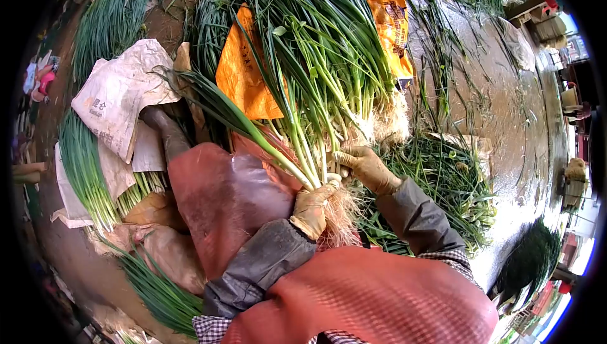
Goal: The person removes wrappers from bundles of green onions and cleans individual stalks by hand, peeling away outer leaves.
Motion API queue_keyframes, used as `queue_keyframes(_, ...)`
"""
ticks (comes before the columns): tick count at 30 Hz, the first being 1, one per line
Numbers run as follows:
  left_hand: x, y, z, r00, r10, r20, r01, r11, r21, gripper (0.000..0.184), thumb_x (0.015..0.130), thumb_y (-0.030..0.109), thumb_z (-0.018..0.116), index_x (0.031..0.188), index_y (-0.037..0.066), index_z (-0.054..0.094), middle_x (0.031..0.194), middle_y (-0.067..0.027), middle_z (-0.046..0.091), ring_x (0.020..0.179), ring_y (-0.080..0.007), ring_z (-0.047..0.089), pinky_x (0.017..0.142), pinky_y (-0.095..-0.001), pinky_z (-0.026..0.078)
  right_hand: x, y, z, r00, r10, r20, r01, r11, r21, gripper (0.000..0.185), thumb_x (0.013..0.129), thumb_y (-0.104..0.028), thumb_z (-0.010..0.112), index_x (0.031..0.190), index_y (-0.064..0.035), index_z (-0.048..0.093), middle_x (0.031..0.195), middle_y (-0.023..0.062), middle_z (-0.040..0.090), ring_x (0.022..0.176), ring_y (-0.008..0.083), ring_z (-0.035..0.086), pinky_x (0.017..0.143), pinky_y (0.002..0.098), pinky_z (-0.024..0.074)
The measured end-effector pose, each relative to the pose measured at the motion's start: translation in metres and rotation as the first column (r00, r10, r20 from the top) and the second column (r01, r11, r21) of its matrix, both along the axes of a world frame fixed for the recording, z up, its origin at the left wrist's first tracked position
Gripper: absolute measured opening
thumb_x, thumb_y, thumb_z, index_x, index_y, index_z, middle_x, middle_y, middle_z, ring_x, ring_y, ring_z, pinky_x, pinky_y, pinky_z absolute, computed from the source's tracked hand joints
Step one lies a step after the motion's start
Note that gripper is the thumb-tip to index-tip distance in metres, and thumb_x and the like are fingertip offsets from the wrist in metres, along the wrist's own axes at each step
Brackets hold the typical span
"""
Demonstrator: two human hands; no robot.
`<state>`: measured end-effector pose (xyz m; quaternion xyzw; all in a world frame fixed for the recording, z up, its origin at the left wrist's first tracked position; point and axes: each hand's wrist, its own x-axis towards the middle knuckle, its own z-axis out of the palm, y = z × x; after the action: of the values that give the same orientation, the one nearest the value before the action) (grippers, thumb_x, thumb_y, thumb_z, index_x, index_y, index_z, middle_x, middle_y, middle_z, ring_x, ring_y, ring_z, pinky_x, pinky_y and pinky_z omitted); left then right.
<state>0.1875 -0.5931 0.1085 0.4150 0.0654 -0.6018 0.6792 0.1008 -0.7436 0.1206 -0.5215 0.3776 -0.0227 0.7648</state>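
Observation:
My left hand [311, 210], in a tan glove, is closed around the white lower stems of several green onions [272, 138]. Their pale roots [341, 214] hang beside it, and their leaves point up and to the left. Close on the right, my right hand [370, 168], gloved too, has its fingers closed on onion stems near the roots. Just beyond both hands lies a large heap of green onions [316, 47], roots toward me, with orange sacking [246, 66] under and beside it. The right fingertips are partly hidden among the stems.
Left are a whitish sack [126, 91] and bundled onions [79, 167]. Loose green leaves [430, 186] lie in a pile right of my hands, with wet ground [518, 123] beyond. A dark green bundle [528, 259] stands lower right. A red apron [373, 293] covers my lap.

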Motion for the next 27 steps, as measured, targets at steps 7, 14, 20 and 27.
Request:
queue_keyframes(7, 0.002, 0.008, -0.007, 0.995, 0.011, -0.104, 0.000, 0.995, 0.103, 0.020, 0.083, -0.002, 0.058, 0.103, -0.002, 0.062, 0.093, -0.0085, 0.064, 0.085, -0.0165, 0.062, 0.078, -0.0263, 0.051, -0.022, 0.014, 0.039, 0.965, 0.222, -0.142, -0.234, 0.471, -0.850, 0.022, 0.091, -0.019, 0.058, 0.084, 0.0002, 0.064, 0.064, 0.0098, 0.060, 0.051, 0.0195, 0.051, 0.050, 0.0328, 0.0436)
queue_keyframes(14, -0.002, 0.009, -0.008, 0.984, 0.003, -0.177, -0.020, 0.995, -0.094, 0.029, 0.084, -0.003, 0.056, 0.113, 0.000, 0.057, 0.101, -0.0101, 0.063, 0.090, -0.0197, 0.062, 0.082, -0.0296, 0.053, -0.017, 0.028, 0.065, 0.981, -0.192, -0.006, 0.189, 0.969, -0.160, 0.021, 0.092, -0.013, 0.058, 0.106, 0.0013, 0.064, 0.084, 0.0033, 0.064, 0.067, 0.0082, 0.056, 0.061, 0.0217, 0.0471)
queue_keyframes(20, 0.002, 0.009, 0.016, 1.000, -0.013, 0.023, 0.016, 0.990, -0.141, 0.023, 0.085, -0.004, 0.055, 0.107, 0.000, 0.057, 0.095, -0.0066, 0.061, 0.085, -0.0171, 0.061, 0.076, -0.0272, 0.053, -0.029, 0.026, 0.051, 0.986, 0.109, 0.125, -0.099, 0.991, -0.085, 0.027, 0.092, -0.021, 0.056, 0.106, 0.0028, 0.061, 0.094, 0.0085, 0.064, 0.086, 0.0142, 0.059, 0.076, 0.0277, 0.0478)
queue_keyframes(27, 0.010, 0.022, 0.004, 0.980, -0.054, -0.193, 0.049, 0.998, -0.028, 0.031, 0.085, -0.001, 0.049, 0.116, -0.002, 0.053, 0.092, -0.0100, 0.062, 0.079, -0.0207, 0.063, 0.071, -0.0339, 0.056, -0.212, -0.004, 0.052, 0.831, 0.280, -0.480, -0.245, 0.960, 0.136, 0.029, 0.090, -0.029, 0.059, 0.101, -0.0021, 0.065, 0.106, 0.0136, 0.063, 0.096, 0.0209, 0.060, 0.085, 0.0332, 0.0473)
